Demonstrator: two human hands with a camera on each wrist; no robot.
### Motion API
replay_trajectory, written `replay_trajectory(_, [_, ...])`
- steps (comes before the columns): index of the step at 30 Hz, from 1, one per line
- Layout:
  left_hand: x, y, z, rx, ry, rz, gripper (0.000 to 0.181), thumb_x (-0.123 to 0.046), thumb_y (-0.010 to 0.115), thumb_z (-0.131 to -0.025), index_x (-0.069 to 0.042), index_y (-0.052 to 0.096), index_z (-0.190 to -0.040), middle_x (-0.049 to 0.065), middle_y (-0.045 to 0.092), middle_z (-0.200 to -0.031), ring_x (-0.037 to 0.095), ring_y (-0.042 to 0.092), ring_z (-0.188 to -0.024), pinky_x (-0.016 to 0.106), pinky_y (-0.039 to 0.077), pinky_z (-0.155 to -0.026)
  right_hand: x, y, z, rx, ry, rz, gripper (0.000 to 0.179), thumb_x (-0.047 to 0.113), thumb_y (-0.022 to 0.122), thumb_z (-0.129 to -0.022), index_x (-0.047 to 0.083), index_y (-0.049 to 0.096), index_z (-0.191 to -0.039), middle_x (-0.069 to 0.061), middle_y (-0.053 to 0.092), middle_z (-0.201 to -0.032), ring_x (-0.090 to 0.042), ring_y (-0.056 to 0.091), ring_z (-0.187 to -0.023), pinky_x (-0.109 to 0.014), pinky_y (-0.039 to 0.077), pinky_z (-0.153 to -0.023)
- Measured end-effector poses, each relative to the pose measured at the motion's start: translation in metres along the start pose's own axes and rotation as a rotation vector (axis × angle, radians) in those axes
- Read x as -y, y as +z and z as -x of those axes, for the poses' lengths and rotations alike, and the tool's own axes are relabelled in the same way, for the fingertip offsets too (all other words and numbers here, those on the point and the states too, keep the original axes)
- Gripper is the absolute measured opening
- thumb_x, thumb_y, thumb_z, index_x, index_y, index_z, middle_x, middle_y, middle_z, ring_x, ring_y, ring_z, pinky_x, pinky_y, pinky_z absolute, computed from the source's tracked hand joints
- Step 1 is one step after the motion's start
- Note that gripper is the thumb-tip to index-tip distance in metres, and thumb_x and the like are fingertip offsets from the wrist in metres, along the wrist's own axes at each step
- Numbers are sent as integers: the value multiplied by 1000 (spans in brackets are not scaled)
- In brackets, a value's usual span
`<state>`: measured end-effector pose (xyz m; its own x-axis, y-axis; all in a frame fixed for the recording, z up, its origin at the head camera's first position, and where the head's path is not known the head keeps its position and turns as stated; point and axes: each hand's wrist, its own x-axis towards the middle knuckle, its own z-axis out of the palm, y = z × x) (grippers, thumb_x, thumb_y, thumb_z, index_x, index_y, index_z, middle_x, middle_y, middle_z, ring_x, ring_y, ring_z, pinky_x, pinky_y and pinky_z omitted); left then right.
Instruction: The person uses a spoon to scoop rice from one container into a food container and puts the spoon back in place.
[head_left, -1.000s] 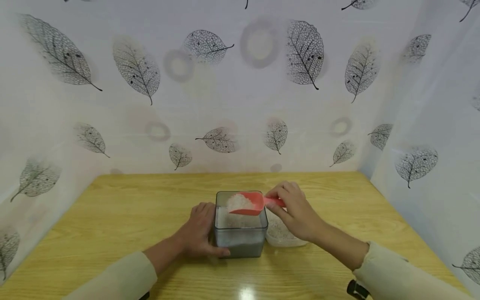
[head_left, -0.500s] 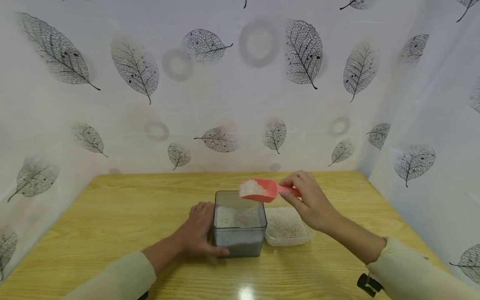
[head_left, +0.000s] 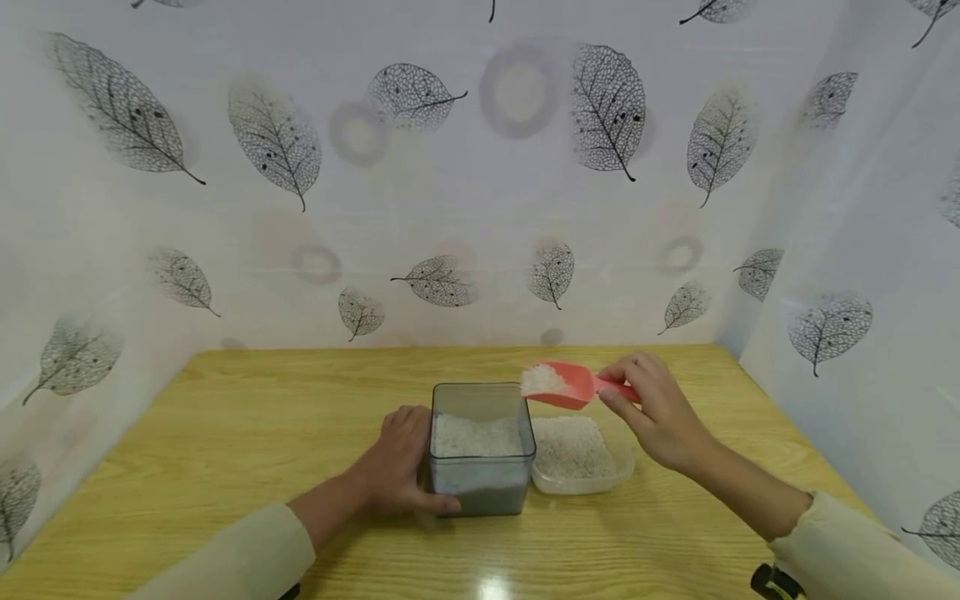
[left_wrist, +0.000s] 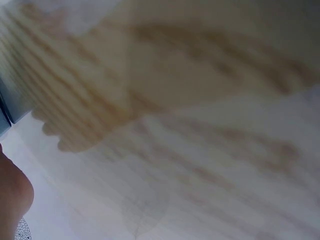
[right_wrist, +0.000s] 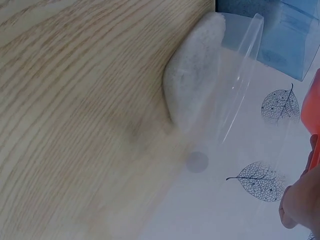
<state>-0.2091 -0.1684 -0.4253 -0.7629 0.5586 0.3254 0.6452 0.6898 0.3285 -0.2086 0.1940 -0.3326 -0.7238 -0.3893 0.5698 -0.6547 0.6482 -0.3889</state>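
My right hand point(head_left: 656, 412) pinches the handle of a red scoop point(head_left: 576, 385) that carries a heap of white rice point(head_left: 542, 381) at its front. The scoop hangs nearly level above the right rim of a grey see-through square container point(head_left: 480, 485), partly filled with rice point(head_left: 480, 436). At the container's left side my left hand point(head_left: 397, 462) grips it, thumb on the front face. Just right of it stands a shallow clear tub point(head_left: 624, 457) of rice. The right wrist view shows the tub point(right_wrist: 245, 70) and part of the scoop point(right_wrist: 311, 107); the left wrist view catches little of the left hand point(left_wrist: 15, 195).
Both containers stand on a wood-grain table point(head_left: 285, 392). Behind it and along the sides hangs a pale cloth point(head_left: 480, 192) printed with leaves. A dark strap device point(head_left: 776, 581) shows beneath the right sleeve.
The scoop rose from over the grey container and moved right with my right hand, still holding rice. More of the tub now shows. My left hand stays on the container.
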Motion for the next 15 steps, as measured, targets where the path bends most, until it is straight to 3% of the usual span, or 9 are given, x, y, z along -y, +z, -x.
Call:
replay_trajectory(7, [1,1,1,7,-12,9,108,-88,62,-67,-12,40,-140,0,49,-123,19,41,-117,50,32,-106,-14,2,9,8,16,35,8,8,64,-96,5,67,-103,-3,58,-97,-17,42,-93,-34,32,-76])
replay_trajectory(15, [1,1,0,8,-8,0,109,-88,61,-67,-11,39,-141,1,49,-124,20,40,-118,50,32,-106,-28,8,16,81,52,103,14,16,64,-97,5,68,-105,-5,59,-100,-21,43,-93,-40,26,-76])
